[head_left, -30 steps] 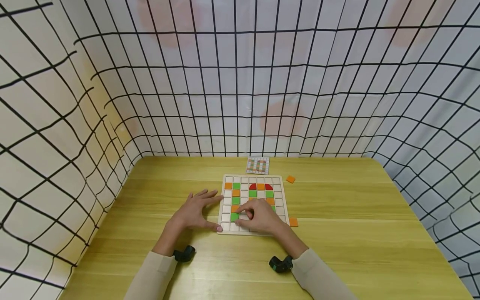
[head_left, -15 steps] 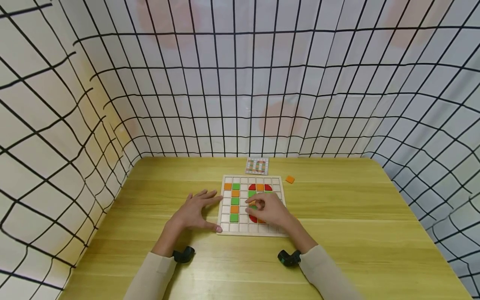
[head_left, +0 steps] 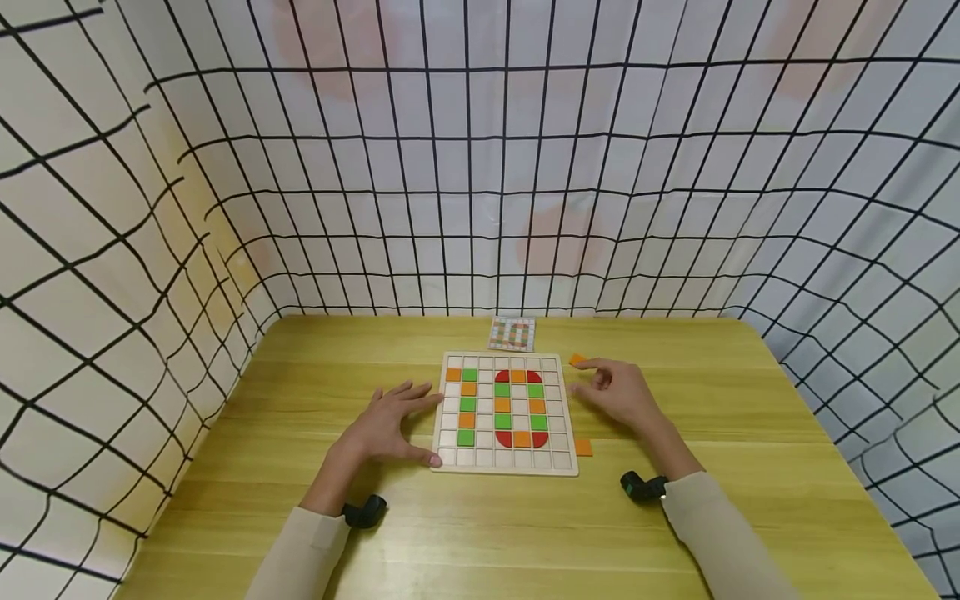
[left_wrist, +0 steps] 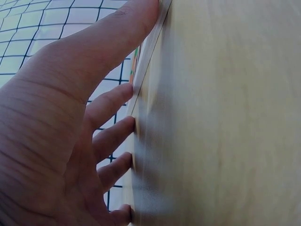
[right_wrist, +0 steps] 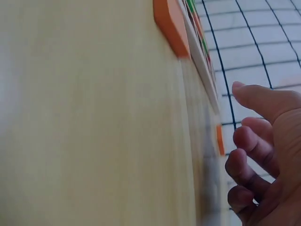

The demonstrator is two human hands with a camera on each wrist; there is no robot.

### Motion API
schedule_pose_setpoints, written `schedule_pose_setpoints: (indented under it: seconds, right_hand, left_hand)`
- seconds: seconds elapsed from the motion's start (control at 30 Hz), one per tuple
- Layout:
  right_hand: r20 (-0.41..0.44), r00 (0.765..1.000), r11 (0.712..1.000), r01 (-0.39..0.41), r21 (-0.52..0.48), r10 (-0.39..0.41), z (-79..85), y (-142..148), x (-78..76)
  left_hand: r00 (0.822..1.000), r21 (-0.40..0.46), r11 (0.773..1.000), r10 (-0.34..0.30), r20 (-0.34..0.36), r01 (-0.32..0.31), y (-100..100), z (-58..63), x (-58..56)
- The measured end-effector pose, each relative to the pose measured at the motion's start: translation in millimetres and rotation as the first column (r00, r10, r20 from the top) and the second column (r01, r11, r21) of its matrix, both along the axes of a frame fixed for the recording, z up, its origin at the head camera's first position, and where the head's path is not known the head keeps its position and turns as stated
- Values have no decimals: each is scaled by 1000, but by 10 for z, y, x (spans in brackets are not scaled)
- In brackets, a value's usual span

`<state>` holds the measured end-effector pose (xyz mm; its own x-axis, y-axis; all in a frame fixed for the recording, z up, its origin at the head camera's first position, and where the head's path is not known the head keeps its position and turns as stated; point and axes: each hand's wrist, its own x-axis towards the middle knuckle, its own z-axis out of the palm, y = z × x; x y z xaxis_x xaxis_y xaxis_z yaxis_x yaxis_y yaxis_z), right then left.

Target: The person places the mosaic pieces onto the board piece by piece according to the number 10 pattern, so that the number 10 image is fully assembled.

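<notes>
A pale wooden grid board [head_left: 486, 459] lies on the table, with orange, green and red tiles set in some of its squares. My left hand [head_left: 382, 429] rests at the board's left edge, thumb and fingers spread; in the left wrist view its thumb [left_wrist: 108, 37] touches the rim. My right hand [head_left: 621, 393] is off the board's right side, thumb and index finger apart with nothing between them. Just by its index fingertip lies a loose orange tile [head_left: 577, 359], partly hidden. A second orange square [head_left: 584, 448] lies against the board's lower right edge.
A small printed pattern card [head_left: 512, 333] lies behind the board. A white wall with black grid lines [head_left: 480, 208] encloses the wooden table [head_left: 750, 400] at the back and sides. Each wrist carries a black camera [head_left: 642, 487].
My right hand has left the middle of the board and moved right and away toward the far orange tile, uncovering the tiles beneath. My left hand has stayed in place.
</notes>
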<state>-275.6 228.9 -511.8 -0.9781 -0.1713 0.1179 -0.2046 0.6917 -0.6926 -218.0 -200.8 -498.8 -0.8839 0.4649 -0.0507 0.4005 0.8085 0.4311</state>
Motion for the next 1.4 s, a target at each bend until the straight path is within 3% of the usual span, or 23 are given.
schedule_pose_setpoints:
  seconds: [0.23, 0.7, 0.97, 1.4]
  right_hand:
    - [37, 999, 999, 33, 31, -34, -71, 176, -116]
    - [42, 994, 990, 94, 106, -99, -139, 100, -363]
    - [31, 991, 987, 131, 96, -134, -110, 71, -343]
    - [-15, 996, 994, 84, 70, -83, -108, 109, -282]
  left_hand:
    - [1000, 5, 1000, -6, -4, 6, -4, 6, -1]
    - [1000, 8, 1000, -3, 1, 3, -14, -13, -14]
    - [1000, 14, 1000, 1, 5, -1, -8, 1, -6]
    - [1000, 10, 1000, 0, 12, 0, -4, 6, -2]
